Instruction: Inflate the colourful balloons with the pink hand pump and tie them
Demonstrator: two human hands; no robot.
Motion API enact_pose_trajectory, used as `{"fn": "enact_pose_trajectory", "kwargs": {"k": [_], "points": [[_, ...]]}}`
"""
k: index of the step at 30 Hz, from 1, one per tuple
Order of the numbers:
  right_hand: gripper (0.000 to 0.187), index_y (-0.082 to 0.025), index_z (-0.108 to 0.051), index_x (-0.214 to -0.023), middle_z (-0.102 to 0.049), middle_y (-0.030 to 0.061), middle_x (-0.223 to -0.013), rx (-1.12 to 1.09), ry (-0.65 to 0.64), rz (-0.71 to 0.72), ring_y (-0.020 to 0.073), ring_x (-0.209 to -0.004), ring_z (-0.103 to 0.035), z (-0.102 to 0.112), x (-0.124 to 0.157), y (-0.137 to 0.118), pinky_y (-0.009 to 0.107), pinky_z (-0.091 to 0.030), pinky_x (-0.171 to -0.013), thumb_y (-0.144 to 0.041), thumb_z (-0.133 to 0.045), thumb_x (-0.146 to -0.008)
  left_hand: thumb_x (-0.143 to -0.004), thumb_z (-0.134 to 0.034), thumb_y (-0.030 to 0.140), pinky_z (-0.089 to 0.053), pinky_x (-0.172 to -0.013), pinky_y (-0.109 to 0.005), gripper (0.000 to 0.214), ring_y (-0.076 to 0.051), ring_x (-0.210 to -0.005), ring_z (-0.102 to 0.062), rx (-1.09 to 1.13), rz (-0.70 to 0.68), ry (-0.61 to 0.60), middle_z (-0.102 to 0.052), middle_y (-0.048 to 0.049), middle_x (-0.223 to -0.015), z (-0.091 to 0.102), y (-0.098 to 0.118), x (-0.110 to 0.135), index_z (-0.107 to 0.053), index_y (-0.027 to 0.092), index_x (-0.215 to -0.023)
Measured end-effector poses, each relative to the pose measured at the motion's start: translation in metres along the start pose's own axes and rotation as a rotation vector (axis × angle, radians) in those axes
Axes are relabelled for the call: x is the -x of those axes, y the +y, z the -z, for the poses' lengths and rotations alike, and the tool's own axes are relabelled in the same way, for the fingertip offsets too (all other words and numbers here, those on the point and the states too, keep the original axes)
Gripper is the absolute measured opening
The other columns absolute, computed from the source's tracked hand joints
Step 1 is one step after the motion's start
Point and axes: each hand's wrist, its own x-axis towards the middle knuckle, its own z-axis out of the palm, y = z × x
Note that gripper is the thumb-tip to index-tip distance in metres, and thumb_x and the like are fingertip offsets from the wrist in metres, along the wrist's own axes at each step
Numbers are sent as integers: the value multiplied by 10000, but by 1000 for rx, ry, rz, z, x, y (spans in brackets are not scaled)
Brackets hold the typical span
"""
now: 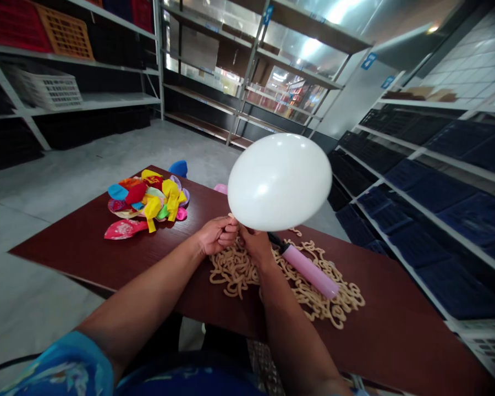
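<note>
An inflated white balloon (pixel 279 182) rises in front of me, tilted up to the right, its neck end low on the left. My left hand (pixel 220 235) is closed in a pinch at that neck. Close beside it, my right hand (pixel 253 241) is also closed at the balloon's neck, its fingertips partly hidden. Below both hands lies a heap of tan, curly, rope-like strands (pixel 235 272). A pink hand pump (pixel 311 272) with a black end rests across the strands, just right of my right hand.
Colourful deflated balloons (pixel 148 198) are piled at the left of the dark brown table (pixel 390 319). A blue object (pixel 178 168) shows beyond the far edge. Shelves with a white basket (pixel 51 88) stand left, and racks of dark blue crates (pixel 449 231) stand right.
</note>
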Motion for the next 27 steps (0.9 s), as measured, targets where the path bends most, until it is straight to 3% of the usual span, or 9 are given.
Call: {"fn": "enact_pose_trajectory", "kwargs": {"k": [3, 5, 8, 11, 15, 17, 19, 23, 27], "points": [[289, -166, -622, -700, -490, -50, -477, -33, 20, -121, 82, -409, -403, 3, 1, -3, 213, -345, -405, -454, -620, -679, -757, -532, 252, -73, -352, -162, 190, -20, -366, -127, -163, -63, 193, -225, 80, -542, 2, 0, -4, -382, 167, -676], [281, -167, -633, -721, -499, -51, -488, -40, -16, -109, 81, -422, -420, 4, 3, -8, 206, -346, -419, -443, -627, -674, -776, -490, 314, -106, -367, -181, 198, -36, -370, -162, -368, -135, 344, -253, 75, -519, 4, -2, -7, -402, 173, -668], [261, -175, -644, -747, -530, -43, -523, -46, -115, -76, 87, -432, -452, 5, 8, -15, 211, -363, -435, -428, -622, -689, -813, -414, 405, -240, -439, -218, 289, -86, -454, -344, -886, -327, 551, -410, 26, -541, 7, -6, -9, -474, 173, -651], [232, -196, -642, -792, -548, -39, -547, 0, -189, -9, 101, -444, -479, 8, 10, -19, 228, -394, -460, -413, -598, -726, -848, -349, 424, -302, -545, -248, 348, -131, -584, -456, -1336, -479, 660, -520, -9, -619, 11, -8, -8, -521, 184, -664], [177, -223, -647, -870, -596, 4, -710, 264, -249, 322, 143, -665, -559, 16, 7, -23, 281, -460, -664, -330, -524, -801, -872, -308, 422, -298, -561, -253, 366, -141, -592, -473, -1524, -511, 680, -536, -14, -612, 12, -10, -7, -532, 193, -696], [193, -229, -646, -902, -588, 36, -852, 343, -225, 485, 155, -812, -557, 19, 5, -26, 306, -448, -777, -280, -474, -832, -875, -317, 402, -303, -569, -252, 350, -141, -602, -485, -1553, -522, 679, -551, -18, -628, 12, -12, -8, -544, 194, -710], [208, -230, -651, -905, -560, 53, -921, 369, -155, 552, 159, -870, -542, 20, 5, -29, 315, -439, -811, -261, -455, -843, -876, -326, 368, -311, -577, -251, 326, -141, -608, -495, -1574, -527, 659, -563, -19, -642, 13, -14, -9, -556, 195, -724], [163, -231, -658, -878, -587, 36, -877, 281, -86, 452, 151, -825, -554, 15, 7, -27, 303, -447, -781, -298, -524, -815, -867, -345, 299, -334, -601, -250, 280, -140, -628, -513, -1607, -516, 592, -589, -26, -676, 12, -18, -11, -562, 191, -729], [213, -206, -629, -847, -624, -6, -724, -28, -54, 126, 122, -615, -554, 8, 9, -22, 264, -459, -606, -383, -622, -727, -859, -360, 269, -356, -622, -252, 239, -142, -645, -521, -1632, -510, 566, -602, -36, -710, 11, -20, -11, -559, 188, -754]]}}
